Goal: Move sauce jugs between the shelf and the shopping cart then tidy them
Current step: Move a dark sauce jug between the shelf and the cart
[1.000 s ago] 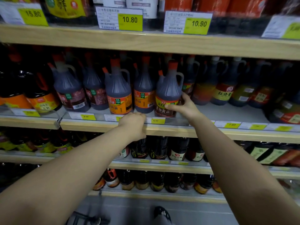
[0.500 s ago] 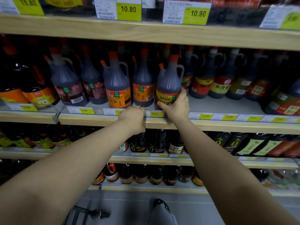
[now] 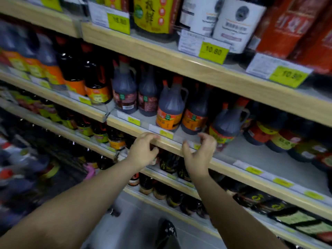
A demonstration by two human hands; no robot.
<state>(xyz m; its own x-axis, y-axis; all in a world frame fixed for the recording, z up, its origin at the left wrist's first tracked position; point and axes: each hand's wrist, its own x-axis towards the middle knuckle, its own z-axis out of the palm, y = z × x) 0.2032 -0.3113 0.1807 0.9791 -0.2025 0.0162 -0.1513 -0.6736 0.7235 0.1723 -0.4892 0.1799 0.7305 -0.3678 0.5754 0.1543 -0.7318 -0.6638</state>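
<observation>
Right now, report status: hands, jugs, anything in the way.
Left hand grips shelf edge. Right hand empty, fingers loosely curled, beside nearest sauce jug. Jug upright on shelf, not gripped. Nothing between hand and jug.

A bare stretch of shelf (image 3: pixel 260 159) lies open to the right of the front jug (image 3: pixel 227 123), ahead of the back-row bottles (image 3: pixel 280 141). To its left, jugs (image 3: pixel 170 108) stand close side by side. The board (image 3: pixel 197 72) above sits low over their caps.
</observation>
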